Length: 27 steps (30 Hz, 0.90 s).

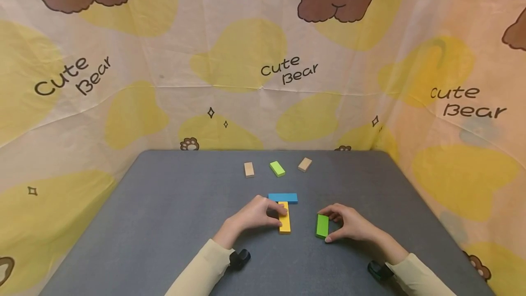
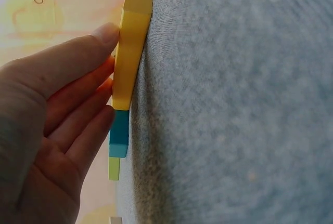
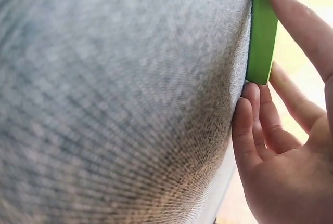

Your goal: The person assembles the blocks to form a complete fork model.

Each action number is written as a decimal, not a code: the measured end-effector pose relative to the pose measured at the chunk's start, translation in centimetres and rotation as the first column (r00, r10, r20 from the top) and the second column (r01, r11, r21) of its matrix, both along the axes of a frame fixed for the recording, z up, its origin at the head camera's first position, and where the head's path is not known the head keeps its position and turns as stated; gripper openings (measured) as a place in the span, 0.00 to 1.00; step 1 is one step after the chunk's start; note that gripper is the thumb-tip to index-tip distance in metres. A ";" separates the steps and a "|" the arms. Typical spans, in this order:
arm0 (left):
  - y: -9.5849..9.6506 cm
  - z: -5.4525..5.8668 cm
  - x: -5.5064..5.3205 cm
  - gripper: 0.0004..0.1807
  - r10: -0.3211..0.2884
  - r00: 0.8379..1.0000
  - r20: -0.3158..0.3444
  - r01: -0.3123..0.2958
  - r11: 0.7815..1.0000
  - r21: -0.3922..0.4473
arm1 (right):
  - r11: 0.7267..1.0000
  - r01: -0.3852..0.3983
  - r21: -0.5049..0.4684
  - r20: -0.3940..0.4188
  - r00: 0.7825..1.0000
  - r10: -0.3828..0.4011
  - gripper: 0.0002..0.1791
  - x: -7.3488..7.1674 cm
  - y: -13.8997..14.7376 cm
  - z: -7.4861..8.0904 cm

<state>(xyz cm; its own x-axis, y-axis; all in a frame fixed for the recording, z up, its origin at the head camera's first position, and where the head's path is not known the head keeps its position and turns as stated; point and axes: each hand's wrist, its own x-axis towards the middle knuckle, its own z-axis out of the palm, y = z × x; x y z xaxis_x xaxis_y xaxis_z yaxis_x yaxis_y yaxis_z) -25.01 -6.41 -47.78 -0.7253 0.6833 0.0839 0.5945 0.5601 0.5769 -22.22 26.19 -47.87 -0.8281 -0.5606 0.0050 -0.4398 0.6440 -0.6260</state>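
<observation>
A yellow block (image 1: 285, 223) lies flat on the table, its far end against the long side of a blue block (image 1: 282, 198), so the two form a T. My left hand (image 1: 256, 214) rests its thumb and fingertips on the yellow block's upper face, with the fingers fairly straight in the left wrist view. To the right, a green block (image 1: 322, 226) lies apart from them. With thumb at its near end and a finger at its far end, my right hand (image 1: 349, 224) pinches it; the other fingers sit loosely beside it in the right wrist view.
Toward the far edge lie a tan block (image 1: 249, 170), a light green block (image 1: 277, 168) and a second tan block (image 1: 305, 164). The grey tabletop (image 1: 185, 195) meets a printed cloth (image 1: 230, 104) hung behind and at the sides.
</observation>
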 end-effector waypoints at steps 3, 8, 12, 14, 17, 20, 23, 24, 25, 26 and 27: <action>0.0 0.1 0.0 0.17 0.002 1.000 0.007 -0.002 1.000 0.001 | 1.000 0.004 0.002 0.005 1.000 -0.004 0.36 0.0 0.0 0.0; 0.0 0.1 0.0 0.17 0.004 1.000 0.008 -0.004 1.000 -0.001 | 1.000 0.006 -0.010 0.016 1.000 -0.005 0.36 -0.1 0.0 0.0; 0.0 0.1 0.1 0.17 0.007 1.000 0.004 -0.007 1.000 -0.004 | 1.000 0.003 -0.030 0.026 1.000 -0.002 0.35 -0.1 0.0 0.0; 0.0 0.1 0.1 0.17 0.009 1.000 0.001 -0.009 1.000 -0.006 | 0.999 0.002 -0.039 0.032 1.000 -0.001 0.35 -0.1 0.0 0.0; 0.0 0.1 0.1 0.17 0.009 1.000 -0.003 -0.009 1.000 -0.009 | 0.999 0.004 -0.046 0.041 0.999 -0.002 0.35 -0.1 0.0 0.0; 0.0 0.1 0.2 0.17 0.007 1.000 -0.005 -0.007 1.000 -0.010 | 0.999 0.005 -0.052 0.050 0.999 -0.003 0.35 -0.1 0.0 0.0; 0.0 0.1 0.2 0.17 0.005 1.000 -0.009 -0.005 1.000 -0.014 | 0.998 0.003 -0.058 0.056 0.998 0.000 0.35 -0.1 0.1 0.0; 0.0 0.1 0.2 0.17 0.004 1.000 -0.011 -0.005 1.000 -0.013 | 0.998 0.002 -0.060 0.058 0.998 0.001 0.35 -0.1 0.1 0.0; 0.0 0.2 0.2 0.17 0.005 1.000 -0.011 -0.005 1.000 -0.013 | 0.998 0.001 -0.064 0.060 0.998 0.003 0.35 -0.1 0.1 0.0; 0.0 0.2 0.2 0.17 0.005 1.000 -0.013 -0.005 1.000 -0.014 | 0.998 -0.001 -0.067 0.061 0.998 0.005 0.35 -0.1 0.1 0.0; 0.0 0.2 0.2 0.17 0.005 1.000 -0.013 -0.006 1.000 -0.013 | 0.997 -0.002 -0.071 0.062 0.998 0.007 0.35 -0.1 0.1 0.0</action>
